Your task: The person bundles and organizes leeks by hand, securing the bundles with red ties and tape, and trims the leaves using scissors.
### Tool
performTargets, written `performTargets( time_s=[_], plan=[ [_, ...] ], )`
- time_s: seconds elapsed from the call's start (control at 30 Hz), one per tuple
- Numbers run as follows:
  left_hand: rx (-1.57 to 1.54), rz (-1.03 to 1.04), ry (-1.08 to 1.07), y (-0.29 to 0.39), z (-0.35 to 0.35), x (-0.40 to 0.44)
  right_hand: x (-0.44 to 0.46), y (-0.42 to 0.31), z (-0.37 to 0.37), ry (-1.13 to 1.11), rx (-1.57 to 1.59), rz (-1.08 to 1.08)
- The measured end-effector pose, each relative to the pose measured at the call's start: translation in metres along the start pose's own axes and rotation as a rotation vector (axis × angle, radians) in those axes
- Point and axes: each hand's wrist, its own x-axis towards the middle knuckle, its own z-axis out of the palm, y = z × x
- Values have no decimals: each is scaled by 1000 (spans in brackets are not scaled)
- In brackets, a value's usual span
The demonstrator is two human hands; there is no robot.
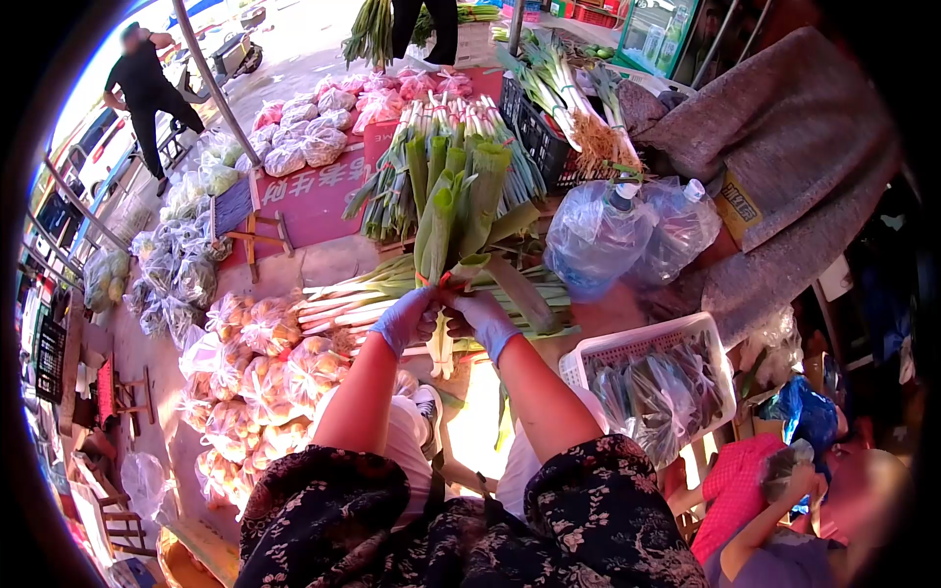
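In front of my body, a bundle of leeks (457, 211) stands upright, its broad green tops pointing away from me and its pale ends hanging below my hands. A thin red tie (450, 278) goes around it. My left hand (409, 319), in a blue-purple glove, is closed at the left side of the bundle near the tie. My right hand (483, 318), gloved alike, is closed on the right side. The fingertips of both hands meet at the tie and partly hide it. Loose leeks (338, 306) lie across beneath the bundle.
Bagged produce (265, 367) is piled at left. Tied leeks (392, 162) are stacked ahead, beside a black crate (534, 127). Water jugs in plastic (600, 240) and a white basket (720, 358) stand right. A person (147, 88) walks far left; another person (774, 529) is at lower right.
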Motion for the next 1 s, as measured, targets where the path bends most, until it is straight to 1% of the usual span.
performTargets(
  time_s=[0.07,0.17,0.2,0.23,0.3,0.33,0.43,0.47,0.57,0.7,0.73,0.83,0.97,1.0],
  plan=[
    [63,-11,19,5,8,-9,2,0,1,47,-93,-13],
    [-22,6,31,3,-4,3,0,0,6,146,-177,-33],
    [-23,49,48,3,-3,3,-4,-2,8,114,-126,-48],
    [28,41,61,4,-2,2,1,4,7,85,-79,-130],
    [-41,19,36,1,-4,0,11,15,6,19,12,-293],
    [-47,21,29,1,-4,0,12,15,5,29,55,-202],
    [-64,12,20,0,-6,-3,14,21,-1,-135,281,-21],
    [-70,3,14,-1,-7,-3,16,21,-4,-183,285,53],
    [-83,-23,-22,-5,-13,4,12,20,-4,-208,306,57],
    [-54,-89,-60,0,-1,-7,8,18,-3,-155,231,60],
    [-61,-113,-84,1,-2,-5,14,23,-5,-185,236,67],
    [-154,-137,-165,-1,-2,-8,15,29,-10,-308,326,102],
    [-199,-195,-183,-3,-5,-3,34,51,-11,-287,454,67],
    [-216,-201,-185,-1,-2,-6,32,49,-9,-327,493,84]
  ],
)
